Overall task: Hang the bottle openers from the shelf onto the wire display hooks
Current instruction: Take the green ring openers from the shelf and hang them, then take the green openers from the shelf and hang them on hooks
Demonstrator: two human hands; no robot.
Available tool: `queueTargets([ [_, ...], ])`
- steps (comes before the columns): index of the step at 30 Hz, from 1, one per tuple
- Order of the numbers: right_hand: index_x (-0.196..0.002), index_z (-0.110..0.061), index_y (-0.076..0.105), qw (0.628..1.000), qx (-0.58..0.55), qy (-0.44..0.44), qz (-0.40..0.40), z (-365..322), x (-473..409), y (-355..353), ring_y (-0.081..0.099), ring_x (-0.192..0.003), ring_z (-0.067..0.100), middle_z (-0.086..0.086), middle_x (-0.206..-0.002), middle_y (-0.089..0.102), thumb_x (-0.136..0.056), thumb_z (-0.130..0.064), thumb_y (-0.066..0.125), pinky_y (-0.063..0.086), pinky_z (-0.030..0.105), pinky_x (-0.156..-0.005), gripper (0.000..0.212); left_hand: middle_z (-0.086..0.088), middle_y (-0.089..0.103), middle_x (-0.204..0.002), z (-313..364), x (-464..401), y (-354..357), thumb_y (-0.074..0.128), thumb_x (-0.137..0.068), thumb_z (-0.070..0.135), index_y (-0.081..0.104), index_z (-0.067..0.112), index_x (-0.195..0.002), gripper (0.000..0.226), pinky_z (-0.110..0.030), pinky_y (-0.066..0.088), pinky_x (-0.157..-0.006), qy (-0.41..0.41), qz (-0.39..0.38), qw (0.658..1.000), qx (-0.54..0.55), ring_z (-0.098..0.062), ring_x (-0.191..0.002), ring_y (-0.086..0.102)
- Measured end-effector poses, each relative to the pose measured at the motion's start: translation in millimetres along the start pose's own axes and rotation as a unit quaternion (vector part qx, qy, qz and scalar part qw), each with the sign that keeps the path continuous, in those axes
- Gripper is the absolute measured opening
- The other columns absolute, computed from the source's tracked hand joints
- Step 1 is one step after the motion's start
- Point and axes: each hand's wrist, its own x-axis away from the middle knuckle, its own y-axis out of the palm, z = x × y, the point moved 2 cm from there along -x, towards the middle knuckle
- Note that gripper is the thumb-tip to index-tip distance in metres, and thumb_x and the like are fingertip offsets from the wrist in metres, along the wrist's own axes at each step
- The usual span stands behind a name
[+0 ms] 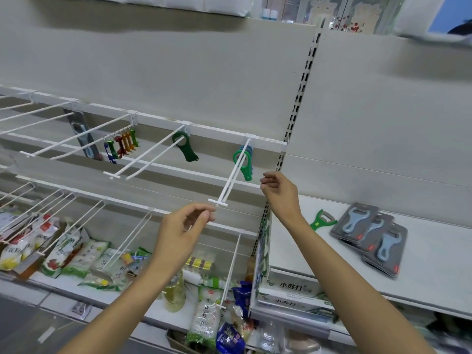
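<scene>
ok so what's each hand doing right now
Left hand: fingers pinched at the hook tip; holding anything cannot be told.
Right hand: loosely curled, empty.

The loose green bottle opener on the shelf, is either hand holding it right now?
No, the green bottle opener lies on the shelf, apart from both the right hand and left hand.

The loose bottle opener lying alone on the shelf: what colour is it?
Bright green, seen in the head view, beside the grey carded openers.
</scene>
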Motion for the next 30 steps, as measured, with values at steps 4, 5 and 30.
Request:
queueTargets([
  [4,-0.122,-0.016,0.066,0.994,0.084,-0.069,-0.023,6.6,20.6,-38.8,0.066,-0.103,0.008,-0.005,-0.113,0.071,-0.095,-0.013,0.065,0.052,0.021,-0.096,0.028,0.019,0.075,-0.097,-10.6,-14.8,31.6,0.067,-0.094,0.021,0.073,0.032,-0.105,0.017,-0.025,0.057,-0.087,0.013,-0.072,0.995,-0.069,0.001,-0.094,0.069],
  [5,-0.122,-0.016,0.066,0.991,0.106,-0.077,-0.026,9.4,25.7,-49.8,0.066,-0.106,0.01,-0.006,-0.116,0.071,-0.095,-0.016,0.065,0.052,0.024,-0.098,0.027,0.019,0.074,-0.097,-9.7,-19.7,42.5,0.068,-0.094,0.021,0.073,0.033,-0.105,0.016,-0.027,0.058,-0.087,0.019,-0.085,0.994,-0.071,0.0,-0.093,0.069],
  [30,-0.124,-0.019,0.065,0.967,0.194,0.085,0.144,70.0,200.7,-253.6,0.061,-0.112,0.006,-0.01,-0.121,0.068,-0.097,-0.032,0.066,0.048,0.019,-0.093,0.031,-0.014,0.063,-0.108,-7.4,-104.5,272.1,0.06,-0.089,0.006,0.075,0.01,-0.109,0.025,-0.038,0.053,-0.078,0.113,-0.283,0.858,-0.413,-0.037,-0.097,0.063],
])
